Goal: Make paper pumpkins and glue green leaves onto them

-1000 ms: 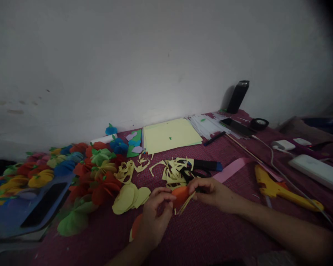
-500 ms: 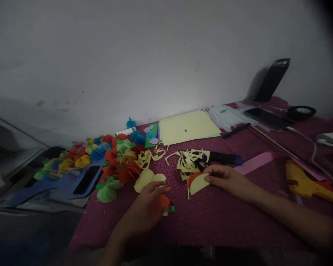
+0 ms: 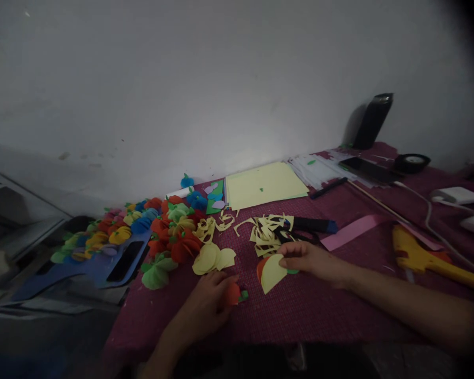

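My right hand (image 3: 306, 260) pinches a folded cream paper disc (image 3: 273, 273) at its edge. An orange paper piece (image 3: 260, 266) shows behind the disc, and a bit of green paper (image 3: 293, 271) shows under the fingers. My left hand (image 3: 210, 295) is curled around an orange paper piece with a green tab (image 3: 232, 295), partly hidden by the fingers. Just beyond it lie several cream paper discs (image 3: 207, 258). Cream paper offcuts (image 3: 265, 231) are heaped behind my right hand, partly over dark-handled scissors (image 3: 312, 225).
Colourful paper pumpkins (image 3: 184, 245) crowd the left side, some on a blue board (image 3: 79, 268) beside a dark phone (image 3: 125, 261). Cream sheets (image 3: 266, 184) lie near the wall. To the right are a pink strip (image 3: 351, 231), a yellow glue gun (image 3: 413, 250), black tape (image 3: 412, 163) and cables.
My right hand has moved left and nearer with the folded cream disc, away from the offcuts. My left hand has drawn its fingers closer around the orange piece. The view has shifted slightly.
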A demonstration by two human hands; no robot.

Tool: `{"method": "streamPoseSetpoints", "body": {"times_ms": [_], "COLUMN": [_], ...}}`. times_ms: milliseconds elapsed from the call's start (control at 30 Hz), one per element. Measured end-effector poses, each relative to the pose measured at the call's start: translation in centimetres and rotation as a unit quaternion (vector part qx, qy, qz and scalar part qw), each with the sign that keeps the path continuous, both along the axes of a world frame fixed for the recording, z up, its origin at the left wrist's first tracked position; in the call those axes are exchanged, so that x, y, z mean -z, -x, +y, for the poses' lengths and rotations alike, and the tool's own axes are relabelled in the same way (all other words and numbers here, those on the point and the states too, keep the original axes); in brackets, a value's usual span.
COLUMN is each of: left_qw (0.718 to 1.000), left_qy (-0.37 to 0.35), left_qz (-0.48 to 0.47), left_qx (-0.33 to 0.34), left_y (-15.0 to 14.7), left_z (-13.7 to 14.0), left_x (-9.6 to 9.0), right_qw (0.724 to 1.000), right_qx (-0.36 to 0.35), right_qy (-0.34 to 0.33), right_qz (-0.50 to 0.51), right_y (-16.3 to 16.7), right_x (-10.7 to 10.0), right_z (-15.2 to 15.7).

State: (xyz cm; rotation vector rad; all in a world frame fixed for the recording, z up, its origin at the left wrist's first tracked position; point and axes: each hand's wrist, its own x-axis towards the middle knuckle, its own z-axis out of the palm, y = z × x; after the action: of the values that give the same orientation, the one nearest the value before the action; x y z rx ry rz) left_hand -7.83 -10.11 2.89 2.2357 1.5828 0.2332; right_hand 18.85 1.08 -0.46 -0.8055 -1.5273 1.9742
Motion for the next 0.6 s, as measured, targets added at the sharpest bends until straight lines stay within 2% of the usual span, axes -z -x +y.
{"method": "streamPoseSetpoints", "body": {"times_ms": [167, 367, 600], "left_qw": [1.000, 0.997, 0.995], "left_qy": [-0.019, -0.076, -0.097], "left_qz": [-0.003, -0.007, 0.020], "left_qx": [-0.012, -0.019, -0.031], "left_y": [0.1, 0.2, 0.1], "left_z": [0.0, 0.7, 1.4], "left_x": [0.9, 2.0, 2.6], "right_qw": [1.000, 0.998, 0.996], "right_qx": [0.008, 0.036, 0.086], "right_qy": [-0.029, -0.057, -0.022], "right_qz": [-0.009, -0.008, 0.017], "right_y": [1.7, 3.9, 4.5], "right_x": [0.3, 0.4, -0.1], "right_z": [0.5, 2.6, 3.8]}}
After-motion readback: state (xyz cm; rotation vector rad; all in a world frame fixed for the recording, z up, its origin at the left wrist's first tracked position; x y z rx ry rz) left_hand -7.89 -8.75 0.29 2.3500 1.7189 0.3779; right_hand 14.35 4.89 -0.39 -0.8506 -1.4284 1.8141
